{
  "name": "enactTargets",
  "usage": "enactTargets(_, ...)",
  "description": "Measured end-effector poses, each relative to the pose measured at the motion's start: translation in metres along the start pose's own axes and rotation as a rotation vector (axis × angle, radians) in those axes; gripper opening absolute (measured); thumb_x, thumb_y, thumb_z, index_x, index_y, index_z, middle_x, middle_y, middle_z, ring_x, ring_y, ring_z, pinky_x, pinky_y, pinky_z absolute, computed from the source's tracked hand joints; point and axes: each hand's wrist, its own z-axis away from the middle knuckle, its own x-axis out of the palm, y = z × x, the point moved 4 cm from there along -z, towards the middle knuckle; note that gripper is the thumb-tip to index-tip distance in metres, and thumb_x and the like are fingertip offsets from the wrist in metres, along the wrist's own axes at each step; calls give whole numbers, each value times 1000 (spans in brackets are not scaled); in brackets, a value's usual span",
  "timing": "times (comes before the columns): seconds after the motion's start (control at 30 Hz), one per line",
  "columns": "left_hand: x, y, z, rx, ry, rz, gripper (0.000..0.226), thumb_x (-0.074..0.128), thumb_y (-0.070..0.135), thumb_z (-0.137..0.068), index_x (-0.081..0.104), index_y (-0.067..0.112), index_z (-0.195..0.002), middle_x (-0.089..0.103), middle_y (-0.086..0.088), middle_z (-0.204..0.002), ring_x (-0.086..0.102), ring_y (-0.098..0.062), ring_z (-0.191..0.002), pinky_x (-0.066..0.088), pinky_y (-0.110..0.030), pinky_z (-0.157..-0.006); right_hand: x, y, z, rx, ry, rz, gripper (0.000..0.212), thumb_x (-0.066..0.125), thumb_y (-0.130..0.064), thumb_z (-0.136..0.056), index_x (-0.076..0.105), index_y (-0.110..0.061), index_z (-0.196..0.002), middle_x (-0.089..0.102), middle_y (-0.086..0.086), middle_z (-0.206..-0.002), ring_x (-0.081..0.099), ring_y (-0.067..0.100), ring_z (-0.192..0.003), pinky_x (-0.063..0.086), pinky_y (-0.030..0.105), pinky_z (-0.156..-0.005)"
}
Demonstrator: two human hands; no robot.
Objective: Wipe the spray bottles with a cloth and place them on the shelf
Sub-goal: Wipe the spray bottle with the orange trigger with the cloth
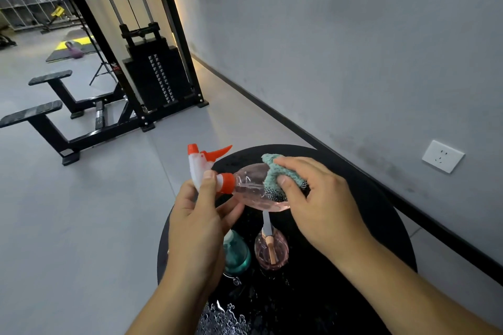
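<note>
Clear pink plastic, thin-walled and apparently near empty, makes up the spray bottle [251,189] held on its side above the round black table [381,215]; it should be light and a little springy under pressure, and smooth enough to slip if wet. The left hand [201,215] curls its fingers round the neck just behind the orange collar, thumb pressed on the white trigger head, which is the stiffest and surest place to hold. The right hand [315,196] clamps a teal cloth [280,174] against the bottle's body, thumb beneath and fingers over the top; the cloth is soft and folds round the curve easily. Below the hands, a teal bottle [236,254] and a second pink bottle [272,249] stand upright on the table just beside each other, close under the left wrist, so a dropped elbow could knock them. The near edge of the table glistens, probably with water drops, though the glare makes this hard to confirm. The wall sits near on the right; open floor lies to the left. No shelf is in view.
</note>
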Motion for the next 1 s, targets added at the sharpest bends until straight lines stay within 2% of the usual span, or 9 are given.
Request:
enactTargets(0.1, -3, 3, -1, -22, 26, 7, 24, 61, 33, -106, 67, 10, -101, 81, -11, -105, 80, -34, -94, 60, -47, -96, -7, 9, -5, 50, 39, 32, 31, 64, -11, -100, 71, -25, -127, 63, -24, -110, 52, -25, -104, 38, -7, -79)
enactTargets(0.17, -1, 3, 1, -28, 27, 7, 23, 61, 31, -106, 65, 8, -103, 82, -7, -99, 81, -33, -90, 61, -45, -94, -6, 9, -4, 42, 59, 33, 33, 64, -10, -99, 70, -24, -128, 62, -24, -112, 53, -21, -108, 40, -6, -81)
enactTargets(0.27, 6, -1, 7, -46, 8, 9, 20, 62, 27, -105, 62, 7, -101, 80, -1, -85, 81, -30, -85, 64, -40, -87, 5, -3, 2, -32, -22, 36, 35, 63, -10, -100, 69, -25, -130, 60, -25, -123, 55, -13, -117, 43, 0, -92)
enactTargets(0.37, 6, -3, 8, -74, 24, 9, 22, 63, 28, -104, 61, 6, -100, 79, -6, -88, 81, -31, -84, 64, -39, -85, 14, -8, 5, -111, -123, 101, 35, 62, -14, -100, 68, -29, -132, 59, -23, -133, 53, -5, -126, 45, 14, -106)
enactTargets(0.53, 3, -1, 6, -82, 72, -21, 19, 62, 27, -105, 63, 9, -102, 75, -7, -93, 81, -30, -82, 63, -41, -86, 1, 3, -3, -3, -17, 96, 32, 61, -12, -100, 69, -24, -129, 55, -30, -114, 53, -21, -105, 39, -6, -85)
enactTargets(0.7, 12, -7, 12, -107, 23, -23, 16, 62, 25, -104, 62, 9, -101, 77, 0, -81, 79, -27, -77, 65, -39, -81, 13, -8, 5, -118, -122, 136, 35, 62, -17, -101, 67, -28, -134, 60, -22, -134, 51, -6, -126, 40, 10, -107)
enactTargets(0.77, 12, -8, 12, -115, 23, -38, 17, 63, 26, -104, 63, 8, -103, 78, -1, -86, 79, -25, -76, 64, -39, -81, 12, -9, 5, -133, -159, 169, 36, 62, -20, -100, 66, -30, -134, 59, -20, -135, 51, -4, -126, 41, 11, -107)
enactTargets(0.87, 11, -5, 11, -120, 39, -27, 16, 61, 23, -105, 60, 7, -103, 74, -10, -99, 81, -31, -85, 63, -39, -84, 2, -1, -1, -45, -77, 138, 34, 63, -20, -99, 68, -28, -132, 60, -22, -128, 57, -5, -115, 46, 4, -95)
enactTargets(1.0, 16, -7, 15, -131, 21, -38, 15, 62, 22, -104, 61, 7, -102, 71, -13, -98, 80, -28, -87, 64, -43, -87, 4, -3, 2, -53, -74, 105, 35, 63, -19, -100, 67, -28, -133, 59, -23, -129, 55, -5, -121, 52, 17, -100)
